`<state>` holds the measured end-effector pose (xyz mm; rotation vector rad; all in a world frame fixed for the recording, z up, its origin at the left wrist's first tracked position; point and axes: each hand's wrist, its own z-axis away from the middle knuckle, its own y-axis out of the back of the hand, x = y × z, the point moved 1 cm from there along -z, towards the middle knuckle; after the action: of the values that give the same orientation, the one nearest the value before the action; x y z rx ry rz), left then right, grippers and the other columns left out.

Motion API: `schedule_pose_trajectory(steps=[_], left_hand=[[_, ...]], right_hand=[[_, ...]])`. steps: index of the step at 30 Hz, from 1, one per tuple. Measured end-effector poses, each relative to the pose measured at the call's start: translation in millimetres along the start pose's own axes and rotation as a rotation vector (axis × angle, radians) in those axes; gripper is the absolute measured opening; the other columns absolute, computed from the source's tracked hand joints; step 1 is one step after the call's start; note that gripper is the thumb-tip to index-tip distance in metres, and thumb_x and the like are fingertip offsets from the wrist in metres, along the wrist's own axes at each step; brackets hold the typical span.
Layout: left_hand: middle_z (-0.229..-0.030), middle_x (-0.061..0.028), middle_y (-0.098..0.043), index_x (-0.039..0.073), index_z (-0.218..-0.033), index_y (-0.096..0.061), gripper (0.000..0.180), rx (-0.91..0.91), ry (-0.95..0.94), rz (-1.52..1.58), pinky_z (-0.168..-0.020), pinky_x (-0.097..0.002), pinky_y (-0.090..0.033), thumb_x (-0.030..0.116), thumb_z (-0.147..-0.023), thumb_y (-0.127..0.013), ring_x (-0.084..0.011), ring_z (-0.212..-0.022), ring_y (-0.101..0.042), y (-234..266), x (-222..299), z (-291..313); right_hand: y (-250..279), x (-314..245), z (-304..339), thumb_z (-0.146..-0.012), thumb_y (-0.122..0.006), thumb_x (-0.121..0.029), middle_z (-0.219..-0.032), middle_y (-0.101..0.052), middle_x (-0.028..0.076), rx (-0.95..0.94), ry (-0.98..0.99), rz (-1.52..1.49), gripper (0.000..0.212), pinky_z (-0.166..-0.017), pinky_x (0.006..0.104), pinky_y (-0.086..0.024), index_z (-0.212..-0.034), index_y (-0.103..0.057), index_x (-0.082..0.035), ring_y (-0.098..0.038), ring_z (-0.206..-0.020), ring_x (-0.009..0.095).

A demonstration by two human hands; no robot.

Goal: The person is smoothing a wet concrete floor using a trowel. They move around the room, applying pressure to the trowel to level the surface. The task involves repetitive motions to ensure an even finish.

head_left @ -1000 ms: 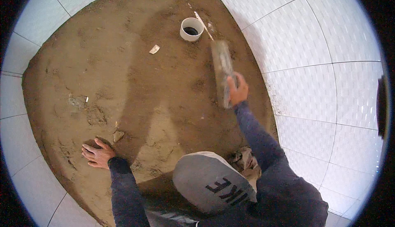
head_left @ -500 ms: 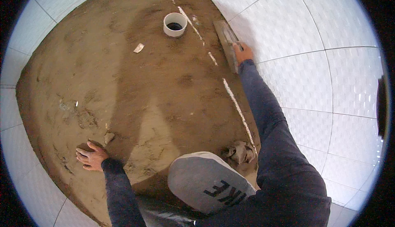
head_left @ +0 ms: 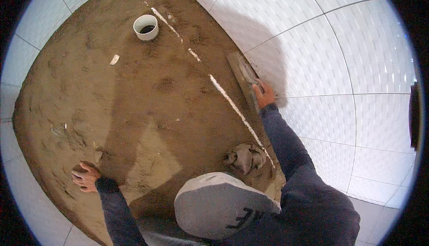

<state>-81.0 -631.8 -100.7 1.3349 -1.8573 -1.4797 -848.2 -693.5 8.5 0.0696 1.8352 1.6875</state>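
My right hand (head_left: 264,93) is closed round the handle of a plastering trowel (head_left: 240,71). The trowel's long flat blade lies on the brown sandy floor, along the foot of the white tiled wall on the right. At lower left my left hand (head_left: 86,177) rests on the sand with its fingers apart, holding nothing. Beside its fingertips sits a small clod (head_left: 98,156). A broken white line (head_left: 232,105) runs over the sand to the left of the trowel. A crumpled grey bundle (head_left: 245,157), perhaps cloth, lies near my right forearm.
A short white pipe end (head_left: 153,34) stands up from the sand at the far side. A small pale scrap (head_left: 115,60) lies nearer, left of it. White tiled walls (head_left: 308,58) bound the sand. A grey cap (head_left: 210,206) covers part of the lower middle.
My view has shifted, so the pipe and white line appear farther left. My right hand and the trowel have come slightly nearer along the wall. My left hand stays on the sand.
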Motion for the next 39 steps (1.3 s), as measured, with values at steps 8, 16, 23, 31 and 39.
schedule_pose_trajectory(steps=[8, 16, 23, 31, 39], left_hand=[[-0.156, -0.0050, -0.034, 0.024, -0.151, -0.034, 0.077, -0.116, -0.017, -0.015, -0.113, -0.0576, -0.026, 0.073, -0.094, -0.022, -0.0245, -0.142, -0.034, -10, -14, -10], [-0.155, -0.0085, -0.035, 0.021, -0.143, -0.047, 0.063, -0.499, -0.490, -0.192, -0.113, -0.0568, -0.026, 0.061, -0.095, -0.041, -0.0285, -0.142, -0.034, 49, -94, -45], [-0.150, -0.0129, -0.040, 0.015, -0.134, -0.055, 0.048, -0.307, -0.728, 0.027, -0.112, -0.0573, -0.027, 0.033, -0.091, -0.064, -0.0325, -0.139, -0.037, 85, -290, -16], [-0.148, -0.0153, -0.042, 0.013, -0.131, -0.055, 0.054, -0.674, -0.699, 0.138, -0.110, -0.0564, -0.029, 0.028, -0.083, -0.071, -0.0367, -0.134, -0.041, 136, -337, 135], [-0.142, -0.0189, -0.047, 0.010, -0.130, -0.056, 0.051, -0.616, -0.595, 0.317, -0.106, -0.0506, -0.035, 0.027, -0.083, -0.069, -0.0384, -0.122, -0.052, 137, -391, 170]], right_hand=[[48, 15, 105, -0.093, -0.063, -0.028, -0.123, -0.064, 0.023, -0.008, 0.199, -0.180, 0.043, -0.097, 0.0395, -0.048, -0.127, -0.060, -0.002, -0.064, -0.109, 0.035], [-30, -88, 58, -0.091, -0.058, -0.044, -0.118, -0.064, 0.027, -0.049, 0.393, 0.055, 0.056, -0.096, 0.0478, -0.048, -0.130, -0.058, -0.004, -0.062, -0.108, 0.043], [-45, -87, 46, -0.089, -0.063, -0.043, -0.116, -0.065, 0.025, 0.182, 0.368, -0.092, 0.053, -0.091, 0.0456, -0.050, -0.129, -0.060, -0.008, -0.063, -0.106, 0.041], [-90, -154, 18, -0.091, -0.062, -0.035, -0.114, -0.067, 0.024, -0.008, 0.536, -0.353, 0.044, -0.094, 0.0454, -0.049, -0.123, -0.064, -0.005, -0.064, -0.107, 0.039], [-130, -206, 65, -0.090, -0.064, -0.035, -0.117, -0.067, 0.021, -0.249, 0.662, -0.426, 0.044, -0.096, 0.0408, -0.048, -0.120, -0.064, -0.002, -0.064, -0.109, 0.036]])
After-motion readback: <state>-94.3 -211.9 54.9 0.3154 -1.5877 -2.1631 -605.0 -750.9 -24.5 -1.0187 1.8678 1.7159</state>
